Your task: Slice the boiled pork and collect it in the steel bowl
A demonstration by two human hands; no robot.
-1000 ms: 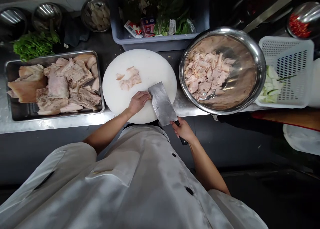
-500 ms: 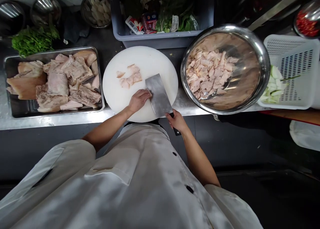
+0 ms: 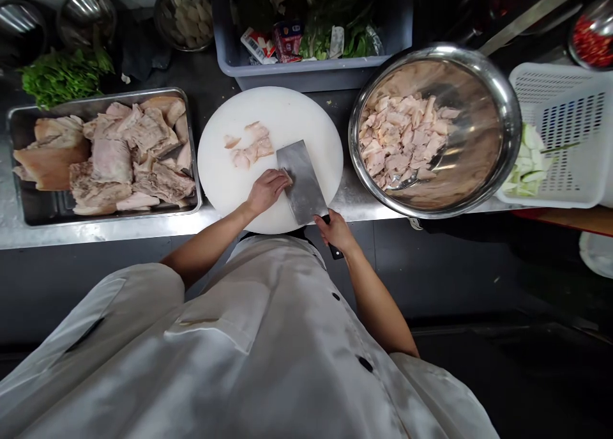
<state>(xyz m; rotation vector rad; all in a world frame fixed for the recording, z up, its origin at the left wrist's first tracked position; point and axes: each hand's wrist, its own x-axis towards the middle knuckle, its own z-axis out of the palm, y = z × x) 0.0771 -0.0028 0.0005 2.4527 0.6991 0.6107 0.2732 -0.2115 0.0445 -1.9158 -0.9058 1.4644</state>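
My right hand [image 3: 335, 232] is closed round the black handle of a cleaver [image 3: 302, 182]. The broad steel blade lies over the right half of a round white cutting board [image 3: 218, 186]. At the blade's left edge, my left hand [image 3: 268, 190] has its fingers bent together on a small piece of meat [image 3: 288, 176], mostly hidden by the fingers. Several pale slices of cooked meat [image 3: 252, 151] rest on the board beyond my left hand. To the right, a large steel bowl [image 3: 510, 129] holds a heap of cut meat [image 3: 405, 138].
On the left stands a metal tray [image 3: 195, 151] with large meat chunks [image 3: 112, 161], with green herbs [image 3: 64, 75] behind it. A grey bin [image 3: 306, 78] of scraps sits behind the board. A white basket [image 3: 582, 196] holds sliced pale-green vegetable [image 3: 527, 164] at the right.
The cleaver and my right hand have shifted slightly to the left. My left hand stays by the blade, and the slices on the board lie as before.
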